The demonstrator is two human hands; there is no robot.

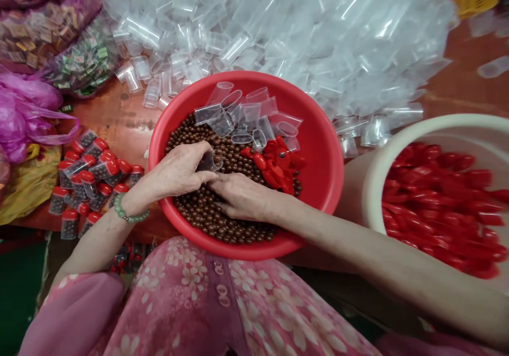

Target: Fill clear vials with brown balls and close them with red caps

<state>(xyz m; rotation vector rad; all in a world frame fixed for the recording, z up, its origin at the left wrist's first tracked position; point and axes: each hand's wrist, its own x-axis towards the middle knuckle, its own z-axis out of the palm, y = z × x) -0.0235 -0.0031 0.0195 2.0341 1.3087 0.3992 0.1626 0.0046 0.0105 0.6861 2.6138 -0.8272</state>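
Observation:
My left hand [181, 170] is closed around a clear plastic container [210, 159], low over a red basin [334, 181]. Beside it my right hand [238, 197] reaches down into the small brown balls [238, 231] that cover the basin's bottom. Its fingers are bent and their tips are partly hidden, so whether it holds any balls I cannot make out. Farther back in the basin lie several empty clear containers [250, 114], and red caps [278, 167] are heaped to their right.
Filled containers with red caps [95, 173] lie piled left of the basin. A large heap of clear containers [278, 22] spreads behind it. On the right stands a whitish tub [374, 186] of red caps [441, 202]. Bags of small packets [35, 32] sit at the back left.

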